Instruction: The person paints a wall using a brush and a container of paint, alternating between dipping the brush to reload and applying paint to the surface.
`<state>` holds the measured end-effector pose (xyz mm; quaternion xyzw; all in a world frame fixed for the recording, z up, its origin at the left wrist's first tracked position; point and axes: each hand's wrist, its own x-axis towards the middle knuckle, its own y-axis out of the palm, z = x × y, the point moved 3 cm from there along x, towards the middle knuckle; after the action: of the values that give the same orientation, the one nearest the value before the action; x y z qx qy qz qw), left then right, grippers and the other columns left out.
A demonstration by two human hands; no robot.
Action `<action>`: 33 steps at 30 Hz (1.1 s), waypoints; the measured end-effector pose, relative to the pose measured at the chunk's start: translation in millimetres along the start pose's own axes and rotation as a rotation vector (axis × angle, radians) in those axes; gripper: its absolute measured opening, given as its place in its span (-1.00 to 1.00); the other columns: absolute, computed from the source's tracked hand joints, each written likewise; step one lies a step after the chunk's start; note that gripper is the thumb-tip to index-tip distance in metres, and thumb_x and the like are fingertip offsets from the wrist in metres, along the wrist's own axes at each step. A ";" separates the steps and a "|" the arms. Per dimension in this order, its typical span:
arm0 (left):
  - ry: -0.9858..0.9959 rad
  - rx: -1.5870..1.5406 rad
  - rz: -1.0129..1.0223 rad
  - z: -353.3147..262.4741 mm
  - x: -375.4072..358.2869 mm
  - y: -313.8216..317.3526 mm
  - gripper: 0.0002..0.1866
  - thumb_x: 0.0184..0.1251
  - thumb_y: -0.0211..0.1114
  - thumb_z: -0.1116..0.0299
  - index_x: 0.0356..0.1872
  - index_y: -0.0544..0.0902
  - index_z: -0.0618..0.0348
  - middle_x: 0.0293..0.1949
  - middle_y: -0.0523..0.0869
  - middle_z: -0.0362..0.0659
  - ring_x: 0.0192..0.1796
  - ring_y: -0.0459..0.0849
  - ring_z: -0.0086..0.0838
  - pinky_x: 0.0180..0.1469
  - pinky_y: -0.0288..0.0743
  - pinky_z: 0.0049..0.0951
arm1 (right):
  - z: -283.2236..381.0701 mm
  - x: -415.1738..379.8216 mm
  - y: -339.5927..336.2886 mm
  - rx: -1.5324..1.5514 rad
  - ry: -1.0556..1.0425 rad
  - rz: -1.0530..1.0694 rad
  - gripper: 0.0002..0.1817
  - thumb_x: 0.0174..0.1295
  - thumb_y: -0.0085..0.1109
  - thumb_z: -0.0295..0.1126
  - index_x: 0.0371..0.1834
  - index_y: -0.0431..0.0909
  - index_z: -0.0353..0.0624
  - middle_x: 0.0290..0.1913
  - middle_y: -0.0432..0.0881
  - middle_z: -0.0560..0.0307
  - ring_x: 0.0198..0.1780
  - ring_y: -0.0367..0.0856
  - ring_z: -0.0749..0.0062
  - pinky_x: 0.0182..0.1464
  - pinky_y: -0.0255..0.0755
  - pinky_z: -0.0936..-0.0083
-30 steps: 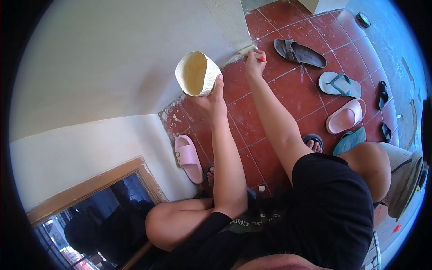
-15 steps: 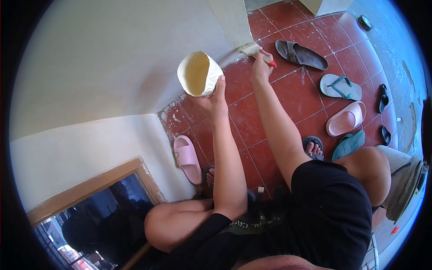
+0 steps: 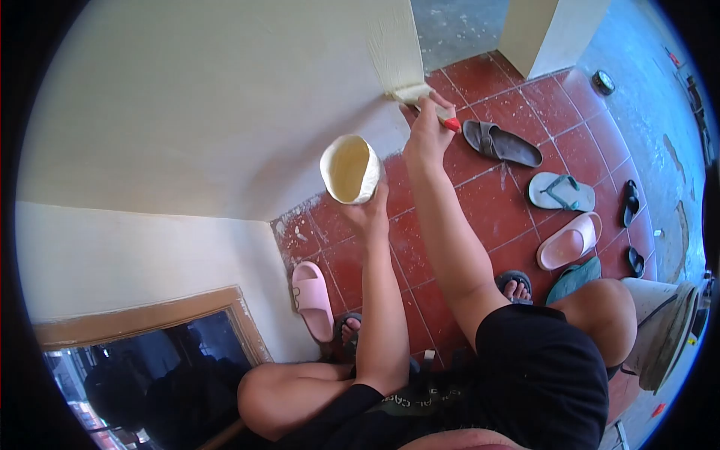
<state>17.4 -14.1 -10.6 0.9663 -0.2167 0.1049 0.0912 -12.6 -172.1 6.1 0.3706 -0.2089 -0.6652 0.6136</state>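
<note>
My left hand (image 3: pixel 369 212) is wrapped round a paint cup (image 3: pixel 351 169), its mouth tipped toward me and its inside coated in cream paint. In my right hand (image 3: pixel 429 136) is a paintbrush (image 3: pixel 412 93) with a red-tipped handle (image 3: pixel 452 124). Its cream-coated bristles lie against the lower end of the wall (image 3: pixel 390 56), near the corner and just above the floor. Fresh-looking brush streaks show on that strip of wall. Part of the brush handle is hidden by my fingers.
Red floor tiles (image 3: pixel 480 202) carry paint specks. A brown sandal (image 3: pixel 502 144), a grey flip-flop (image 3: pixel 561 193), pink slides (image 3: pixel 313 301) and other footwear lie around me. A white bucket (image 3: pixel 654 319) stands by my right knee. A wood-framed dark pane (image 3: pixel 165 375) is at lower left; a pillar (image 3: pixel 536 34) rises beyond.
The view has tilted upward, so most things sit lower in it. The brush has gone from the wall's base to slightly higher near the corner. Both hands keep their holds.
</note>
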 end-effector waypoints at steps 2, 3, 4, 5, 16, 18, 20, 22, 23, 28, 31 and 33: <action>0.018 0.071 -0.059 3.9 -3.1 -5.3 -0.14 -0.02 0.48 0.52 0.30 0.15 0.26 0.20 0.37 -0.06 0.23 0.43 -0.34 0.26 0.39 -0.29 | 37.7 -15.5 38.8 0.118 -0.029 0.057 -0.69 0.22 0.05 -0.53 0.02 0.29 -0.30 -0.06 0.50 -0.12 -0.18 0.63 0.31 -0.15 0.61 0.45; 0.021 0.110 -0.091 5.0 -3.6 -6.8 -0.15 -0.02 0.49 0.50 0.30 0.16 0.26 0.20 0.38 -0.06 0.22 0.43 -0.34 0.25 0.39 -0.28 | 51.6 -19.8 54.2 0.122 -0.030 0.067 -0.69 0.22 0.05 -0.53 0.02 0.29 -0.30 -0.06 0.50 -0.12 -0.18 0.63 0.31 -0.15 0.61 0.45; 0.055 0.147 -0.109 2.7 -1.5 -9.5 -0.14 -0.03 0.50 0.47 0.30 0.16 0.26 0.20 0.37 -0.05 0.22 0.44 -0.32 0.26 0.38 -0.27 | 65.2 -24.1 68.7 0.194 -0.062 0.133 -0.69 0.21 0.06 -0.55 0.01 0.30 -0.30 -0.06 0.49 -0.11 -0.16 0.63 0.23 -0.14 0.62 0.40; 0.056 0.147 -0.115 1.4 0.3 -13.5 -0.14 -0.03 0.50 0.47 0.30 0.16 0.26 0.20 0.37 -0.05 0.22 0.44 -0.32 0.26 0.38 -0.27 | 77.6 -28.5 79.1 0.263 -0.092 0.197 -0.69 0.20 0.08 -0.56 0.00 0.30 -0.29 -0.05 0.49 -0.09 -0.15 0.62 0.15 -0.14 0.62 0.34; 0.101 0.187 -0.159 -7.0 5.6 -23.4 -0.11 -0.06 0.54 0.44 0.30 0.18 0.25 0.22 0.35 -0.04 0.23 0.43 -0.29 0.24 0.38 -0.27 | 3.0 -6.9 2.1 -0.102 -0.361 0.259 -0.81 0.25 0.13 -0.51 -0.11 0.41 -0.28 -0.17 0.53 0.07 -0.15 0.56 0.47 -0.11 0.53 0.49; 0.197 0.090 -0.171 -4.8 13.6 -26.2 -0.11 -0.06 0.54 0.44 0.30 0.18 0.25 0.21 0.35 -0.03 0.23 0.43 -0.29 0.24 0.38 -0.27 | -16.7 -9.0 -35.0 -0.135 -0.260 0.168 -0.81 0.24 0.12 -0.51 -0.13 0.40 -0.30 -0.17 0.58 0.01 -0.18 0.62 0.39 -0.17 0.57 0.47; 0.151 0.030 -0.268 -4.6 18.0 -29.9 -0.11 -0.07 0.53 0.45 0.31 0.18 0.25 0.20 0.36 -0.03 0.24 0.42 -0.29 0.24 0.36 -0.26 | -30.4 -3.9 -61.3 -0.139 -0.184 0.084 -0.81 0.25 0.12 -0.51 -0.12 0.39 -0.29 -0.19 0.60 -0.04 -0.22 0.65 0.37 -0.23 0.60 0.51; 0.150 -0.017 -0.296 -14.6 25.2 -32.3 -0.10 -0.07 0.53 0.45 0.31 0.18 0.25 0.20 0.36 -0.02 0.24 0.41 -0.29 0.24 0.36 -0.26 | -13.2 -8.9 -30.4 -0.148 -0.176 0.122 -0.81 0.25 0.12 -0.50 -0.11 0.39 -0.28 -0.21 0.60 -0.04 -0.22 0.65 0.38 -0.23 0.61 0.52; 0.127 -0.030 -0.310 -16.8 25.4 -35.8 -0.09 -0.08 0.54 0.44 0.31 0.17 0.25 0.20 0.36 -0.02 0.24 0.41 -0.29 0.25 0.35 -0.26 | -4.4 -14.6 -20.0 -0.164 -0.145 0.125 -0.81 0.26 0.11 -0.50 -0.11 0.40 -0.28 -0.22 0.59 -0.05 -0.23 0.65 0.39 -0.24 0.61 0.53; 0.160 0.064 -0.327 -21.4 33.8 -40.7 -0.06 -0.05 0.54 0.38 0.34 0.10 0.22 0.22 0.34 0.00 0.26 0.39 -0.25 0.27 0.33 -0.24 | 104.3 -32.2 117.3 -0.004 -0.282 0.246 -0.78 0.25 0.14 -0.46 -0.11 0.40 -0.28 -0.11 0.57 -0.05 -0.14 0.64 0.32 -0.17 0.63 0.49; 0.148 -0.039 -0.296 -22.5 35.9 -35.5 -0.06 -0.04 0.54 0.38 0.34 0.11 0.22 0.23 0.33 0.00 0.27 0.39 -0.26 0.28 0.32 -0.25 | 161.1 -55.9 166.0 0.058 -0.291 0.292 -0.78 0.23 0.12 -0.48 -0.11 0.39 -0.30 -0.11 0.56 -0.07 -0.16 0.65 0.29 -0.14 0.63 0.47; 0.137 -0.018 -0.283 -29.4 34.4 -32.4 -0.07 -0.03 0.53 0.38 0.34 0.10 0.22 0.23 0.32 0.00 0.27 0.38 -0.26 0.28 0.32 -0.25 | 181.9 -69.2 181.9 0.133 -0.366 0.397 -0.78 0.22 0.11 -0.50 -0.11 0.38 -0.33 -0.11 0.55 -0.10 -0.16 0.65 0.27 -0.13 0.64 0.44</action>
<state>57.2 7.5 21.7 0.9769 -0.0726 0.1548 0.1282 -30.5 -166.2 271.8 0.2358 -0.4278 -0.5727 0.6583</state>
